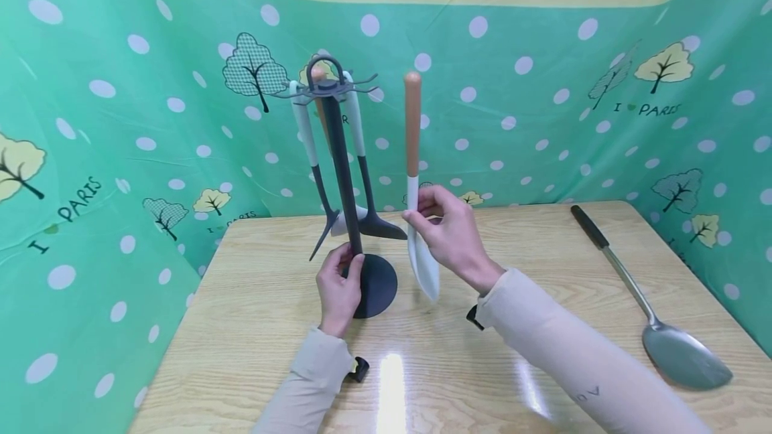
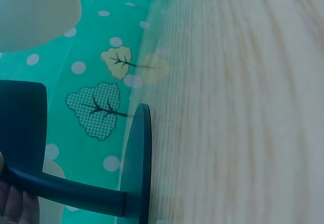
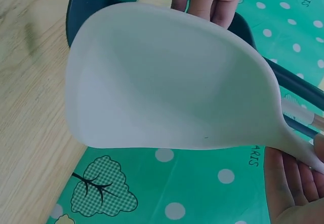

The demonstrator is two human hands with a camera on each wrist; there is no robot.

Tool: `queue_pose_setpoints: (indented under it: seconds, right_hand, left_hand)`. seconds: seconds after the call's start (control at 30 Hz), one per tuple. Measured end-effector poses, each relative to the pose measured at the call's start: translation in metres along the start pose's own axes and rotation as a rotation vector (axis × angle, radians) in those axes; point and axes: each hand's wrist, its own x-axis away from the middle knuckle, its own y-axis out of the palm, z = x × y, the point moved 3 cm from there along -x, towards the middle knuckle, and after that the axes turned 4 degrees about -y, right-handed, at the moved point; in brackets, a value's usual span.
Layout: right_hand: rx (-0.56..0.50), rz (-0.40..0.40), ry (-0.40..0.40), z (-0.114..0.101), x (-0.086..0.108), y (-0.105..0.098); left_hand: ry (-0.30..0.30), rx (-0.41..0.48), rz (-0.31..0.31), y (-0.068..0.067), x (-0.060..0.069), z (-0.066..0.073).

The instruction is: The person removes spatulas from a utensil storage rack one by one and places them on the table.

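Note:
A white turner (image 1: 413, 132) with a wooden handle stands upright in the air, head down, just right of a black utensil stand (image 1: 340, 166). My right hand (image 1: 454, 233) pinches its white neck above the head. In the right wrist view the broad, slightly hollow turner head (image 3: 167, 82) fills the middle. My left hand (image 1: 339, 290) grips the stand's pole low down, above its round base (image 1: 380, 283). From the stand's hooks hang two utensils with pale handles and black lower parts, plus one wooden-handled utensil (image 1: 319, 112) partly hidden behind the pole.
A metal wok turner (image 1: 684, 357) with a black handle lies on the wooden table (image 1: 253, 300) at the right. Behind and beside the table hangs a green cloth (image 1: 519, 106) with dots and trees. The stand's hooks spread out at its top.

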Motion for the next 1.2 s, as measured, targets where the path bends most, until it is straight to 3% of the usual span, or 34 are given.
queue_pose_setpoints:
  seconds: [1.2]
  right_hand:
    - [0.110, 0.000, 0.033, 0.024, 0.021, -0.029]
  left_hand:
    - [-0.003, 0.004, -0.007, -0.001, 0.001, 0.001]
